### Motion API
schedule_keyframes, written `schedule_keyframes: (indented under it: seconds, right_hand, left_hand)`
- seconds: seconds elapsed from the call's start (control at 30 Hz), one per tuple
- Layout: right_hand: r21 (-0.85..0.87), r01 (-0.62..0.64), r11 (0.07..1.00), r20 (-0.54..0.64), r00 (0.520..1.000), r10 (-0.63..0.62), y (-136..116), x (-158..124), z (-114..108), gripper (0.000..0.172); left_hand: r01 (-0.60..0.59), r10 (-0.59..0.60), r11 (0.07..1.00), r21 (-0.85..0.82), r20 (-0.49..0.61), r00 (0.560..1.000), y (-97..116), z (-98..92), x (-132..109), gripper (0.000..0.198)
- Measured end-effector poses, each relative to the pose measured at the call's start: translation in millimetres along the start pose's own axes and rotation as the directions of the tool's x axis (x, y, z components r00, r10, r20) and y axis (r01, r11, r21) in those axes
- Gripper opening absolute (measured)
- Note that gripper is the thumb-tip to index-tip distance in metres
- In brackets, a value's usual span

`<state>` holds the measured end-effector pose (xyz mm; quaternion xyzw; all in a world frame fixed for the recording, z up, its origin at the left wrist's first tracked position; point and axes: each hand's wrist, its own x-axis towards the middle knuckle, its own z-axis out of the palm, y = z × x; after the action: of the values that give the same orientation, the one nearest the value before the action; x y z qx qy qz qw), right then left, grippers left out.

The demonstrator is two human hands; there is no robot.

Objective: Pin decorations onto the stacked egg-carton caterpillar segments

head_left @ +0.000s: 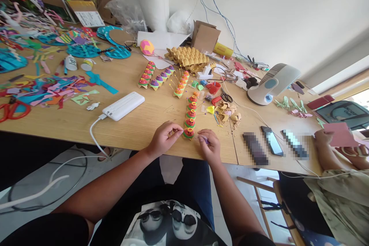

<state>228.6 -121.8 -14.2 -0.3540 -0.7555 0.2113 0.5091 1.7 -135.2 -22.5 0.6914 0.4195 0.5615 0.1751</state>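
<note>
A painted egg-carton strip (190, 114) in red and green, with yellow rings on its bumps, lies lengthwise near the table's front edge. My left hand (165, 137) is at the left of its nearest bump, thumb and forefinger pinched together at its side; what they hold is too small to name. On the other side, my right hand (209, 145) has its fingers curled around a small purple piece, slightly apart from the strip. Three more painted strips stand farther back: a red one (147, 74), a purple one (162, 77) and an orange-red one (181, 84) with yellow-tipped sticks beside it.
A white power bank (123, 106) with a cable lies left, near paper scraps (54, 91) and red scissors (14, 110). Carton scraps (227, 112), phones (271, 141) and a white fan (272, 83) are right. Another person's hands (324, 138) hold pink paper at far right.
</note>
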Motion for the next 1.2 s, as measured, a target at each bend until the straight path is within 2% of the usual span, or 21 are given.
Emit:
schedule_keyframes:
  seconds: [0.1, 0.2, 0.37, 0.43, 0.5, 0.57, 0.63, 0.7, 0.77, 0.93, 1.07, 1.2]
  right_hand:
    - [0.017, -0.123, 0.992, -0.103, 0.987, 0.125, 7, -2, -2, 0.023]
    - [0.07, -0.254, 0.965, -0.194, 0.945, 0.263, 17, -2, -6, 0.029]
    - [0.067, -0.452, 0.89, -0.083, 0.886, 0.456, 33, 2, -22, 0.035]
    - [-0.007, -0.476, 0.88, -0.021, 0.88, 0.475, 39, 6, -30, 0.033]
    - [-0.17, -0.414, 0.894, 0.075, 0.9, 0.43, 43, 11, -35, 0.032]
    - [-0.35, -0.29, 0.891, 0.131, 0.926, 0.353, 44, 17, -37, 0.027]
    - [-0.499, -0.195, 0.844, 0.078, 0.96, 0.268, 43, 23, -36, 0.019]
    - [-0.58, -0.155, 0.8, -0.019, 0.984, 0.177, 38, 26, -33, 0.022]
    - [-0.567, -0.114, 0.816, -0.062, 0.993, 0.096, 29, 27, -26, 0.021]
    - [-0.326, 0.06, 0.943, -0.041, 0.996, -0.077, -1, 18, 3, 0.016]
    - [-0.283, 0.177, 0.943, 0.024, 0.984, -0.178, -15, 13, 29, 0.026]
    - [-0.289, 0.254, 0.923, 0.012, 0.965, -0.261, -13, 13, 39, 0.027]
  left_hand:
    - [-0.013, 0.013, 1.0, 0.008, -0.004, 1.0, 1, 0.5, 1, 0.01]
    - [-0.026, 0.026, 0.999, 0.022, -0.011, 1.0, 1, 0.7, 3, 0.013]
    - [-0.029, 0.029, 0.999, 0.024, -0.004, 1.0, -1, 1.2, 3, 0.011]
    - [-0.035, 0.035, 0.999, 0.012, 0.005, 0.999, -1, 1.9, 2, 0.009]
    - [-0.03, 0.03, 1.0, 0.006, 0.015, 0.999, -2, 2.8, 2, 0.009]
    - [-0.017, 0.017, 1.0, 0.007, 0.026, 1.0, -3, 3.5, 2, 0.009]
    - [-0.008, 0.008, 1.0, 0.011, 0.031, 0.999, -2, 3.6, 2, 0.008]
    - [-0.003, 0.003, 1.0, 0.014, 0.032, 0.999, -2, 3.1, 3, 0.008]
    - [0.001, -0.001, 1.0, 0.016, 0.025, 1.0, -1, 2.3, 4, 0.009]
    - [0.065, -0.065, 0.998, -0.011, 0.006, 0.998, 0, 0.8, 4, 0.013]
    - [0.106, -0.099, 0.992, -0.074, 0.096, 0.99, 1, -0.4, 4, 0.014]
    - [0.123, -0.1, 0.983, -0.139, 0.161, 0.982, 3, -2.4, 4, 0.015]
